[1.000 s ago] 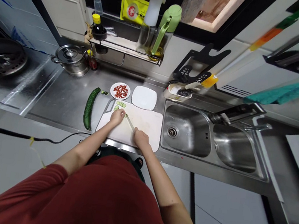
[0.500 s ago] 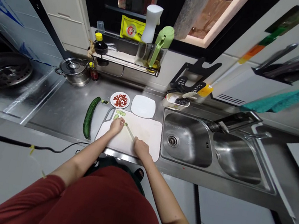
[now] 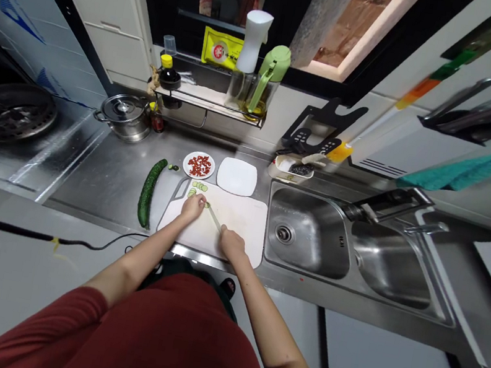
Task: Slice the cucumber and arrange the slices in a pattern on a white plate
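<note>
On the white cutting board (image 3: pixel 243 224), my right hand (image 3: pixel 232 244) is wrapped round the handle of a knife (image 3: pixel 214 218) that points up and left. The blade's tip is by a small green cucumber slice (image 3: pixel 207 205). My left hand (image 3: pixel 193 207) is closed just left of that tip, its fingers pinched on something too small to make out. Several pale green cucumber slices (image 3: pixel 199 186) lie behind my left hand near the board's grey handle. A long dark green cucumber (image 3: pixel 148 193) rests on the steel counter left of the board.
Behind the board are a plate of red pieces (image 3: pixel 199 165) and a square white plate (image 3: pixel 237 176). Small cucumber ends (image 3: pixel 173 167) lie left of them. A lidded pot (image 3: pixel 125 117) stands at the back left. On the right is a double sink (image 3: pixel 308 229). A shelf (image 3: pixel 207 99) holds bottles.
The camera view has shifted slightly. Both hands and the knife have hardly moved on the board.
</note>
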`<state>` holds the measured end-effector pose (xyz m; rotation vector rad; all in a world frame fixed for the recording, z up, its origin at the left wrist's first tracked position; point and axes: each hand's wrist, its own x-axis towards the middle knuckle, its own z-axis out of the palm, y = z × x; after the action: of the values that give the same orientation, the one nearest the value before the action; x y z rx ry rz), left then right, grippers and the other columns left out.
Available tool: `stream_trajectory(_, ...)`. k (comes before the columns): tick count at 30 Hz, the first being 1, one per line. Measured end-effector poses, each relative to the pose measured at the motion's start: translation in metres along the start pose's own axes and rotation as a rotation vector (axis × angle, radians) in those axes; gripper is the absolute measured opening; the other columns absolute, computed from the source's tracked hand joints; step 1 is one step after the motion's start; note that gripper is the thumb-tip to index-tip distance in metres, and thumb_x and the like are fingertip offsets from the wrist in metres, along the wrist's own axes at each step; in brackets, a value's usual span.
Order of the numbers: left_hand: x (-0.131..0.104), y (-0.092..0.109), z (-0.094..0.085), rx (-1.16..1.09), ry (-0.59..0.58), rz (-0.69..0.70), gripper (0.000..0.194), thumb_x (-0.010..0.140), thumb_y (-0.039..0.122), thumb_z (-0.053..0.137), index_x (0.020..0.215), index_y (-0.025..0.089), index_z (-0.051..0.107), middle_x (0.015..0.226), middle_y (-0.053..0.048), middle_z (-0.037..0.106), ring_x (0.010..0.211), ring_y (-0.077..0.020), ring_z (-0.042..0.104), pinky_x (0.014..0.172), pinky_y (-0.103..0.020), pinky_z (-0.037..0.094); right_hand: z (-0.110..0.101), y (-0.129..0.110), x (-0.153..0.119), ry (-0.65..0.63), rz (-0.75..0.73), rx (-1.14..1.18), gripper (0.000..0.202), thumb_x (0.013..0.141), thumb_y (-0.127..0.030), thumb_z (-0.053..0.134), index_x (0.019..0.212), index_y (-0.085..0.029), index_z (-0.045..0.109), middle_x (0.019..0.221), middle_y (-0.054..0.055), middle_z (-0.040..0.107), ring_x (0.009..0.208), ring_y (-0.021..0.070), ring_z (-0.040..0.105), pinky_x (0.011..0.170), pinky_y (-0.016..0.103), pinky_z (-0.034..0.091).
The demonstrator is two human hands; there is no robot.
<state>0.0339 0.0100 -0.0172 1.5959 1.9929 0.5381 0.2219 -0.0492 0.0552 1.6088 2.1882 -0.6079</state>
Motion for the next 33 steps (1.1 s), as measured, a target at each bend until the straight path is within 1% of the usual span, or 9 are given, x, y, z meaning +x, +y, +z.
stream_trajectory(5, 0.0, 0.001, -0.001, 0.004, -0.002, -0.001, 0.02, 0.083, 0.016, 0.052, 0.096, 0.02, 0.067, 0.089, -0.005, 0.064, 0.085, -0.0186, 0.06, 0.08, -0.028, 0.044, 0.002, 0.0, 0.001, 0.006, 0.006, 0.001, 0.033, 0.091, -0.007, 0.034, 0.117, -0.015, 0.05, 0.101, 0.014, 0.069, 0.097, 0.0233, 0.067, 0.074, 0.029, 0.047)
stream_trajectory(11, 0.0, 0.002, -0.001, 0.016, -0.008, -0.004, 0.02, 0.082, 0.015, 0.053, 0.095, 0.02, 0.067, 0.087, -0.005, 0.064, 0.086, -0.019, 0.059, 0.08, -0.028, 0.044, 0.004, 0.005, -0.004, -0.007, 0.003, -0.001, 0.033, 0.091, -0.007, 0.033, 0.117, -0.016, 0.05, 0.1, 0.014, 0.069, 0.096, 0.0241, 0.067, 0.073, 0.03, 0.046)
stream_trajectory(16, -0.001, 0.002, -0.002, 0.012, -0.005, 0.001, 0.02, 0.082, 0.015, 0.053, 0.095, 0.021, 0.067, 0.088, -0.005, 0.064, 0.089, -0.0198, 0.059, 0.084, -0.029, 0.044, 0.004, 0.006, -0.006, -0.022, 0.009, -0.002, 0.03, 0.093, -0.009, 0.034, 0.118, -0.017, 0.049, 0.102, 0.014, 0.068, 0.097, 0.0233, 0.066, 0.076, 0.031, 0.046)
stream_trajectory(23, 0.0, -0.002, 0.001, 0.002, 0.0, 0.011, 0.021, 0.083, 0.015, 0.053, 0.096, 0.02, 0.067, 0.091, -0.005, 0.065, 0.089, -0.0194, 0.059, 0.084, -0.029, 0.044, -0.001, 0.001, -0.003, -0.03, 0.014, -0.003, 0.034, 0.091, -0.006, 0.035, 0.12, -0.016, 0.049, 0.103, 0.014, 0.068, 0.099, 0.0232, 0.066, 0.077, 0.03, 0.046)
stream_trajectory(30, 0.002, -0.006, 0.004, -0.004, 0.003, 0.031, 0.02, 0.083, 0.016, 0.054, 0.096, 0.02, 0.067, 0.092, -0.006, 0.065, 0.088, -0.0196, 0.059, 0.084, -0.029, 0.045, 0.0, 0.001, -0.001, -0.01, -0.005, -0.003, 0.036, 0.09, -0.004, 0.033, 0.121, -0.016, 0.049, 0.104, 0.014, 0.068, 0.099, 0.0232, 0.066, 0.077, 0.03, 0.047)
stream_trajectory(33, 0.001, -0.008, 0.004, -0.008, 0.006, 0.051, 0.024, 0.082, 0.016, 0.056, 0.103, 0.019, 0.065, 0.088, -0.005, 0.064, 0.087, -0.0195, 0.059, 0.084, -0.029, 0.045, 0.001, 0.003, -0.003, -0.018, 0.005, -0.007, 0.038, 0.09, -0.004, 0.032, 0.122, -0.015, 0.048, 0.104, 0.015, 0.068, 0.099, 0.023, 0.066, 0.077, 0.03, 0.047)
